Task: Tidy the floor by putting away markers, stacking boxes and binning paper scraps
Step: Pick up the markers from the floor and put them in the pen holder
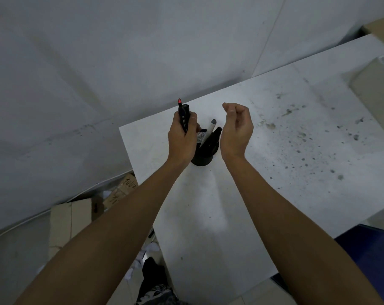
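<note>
left hand (pixel 182 135) holds a marker (pixel 183 116) over the pen cup (pixel 205 150); right hand (pixel 237 128) loosely curled, empty; boxes (pixel 72 219) and paper scraps (pixel 151 247) still on floor.

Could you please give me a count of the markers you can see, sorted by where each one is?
Held in the left hand: 1, the black marker with a red tip
Standing in the black pen cup: 2 that I can make out, a white marker and a black one; more may be hidden
Held in the right hand: 0
Total: 3
</note>
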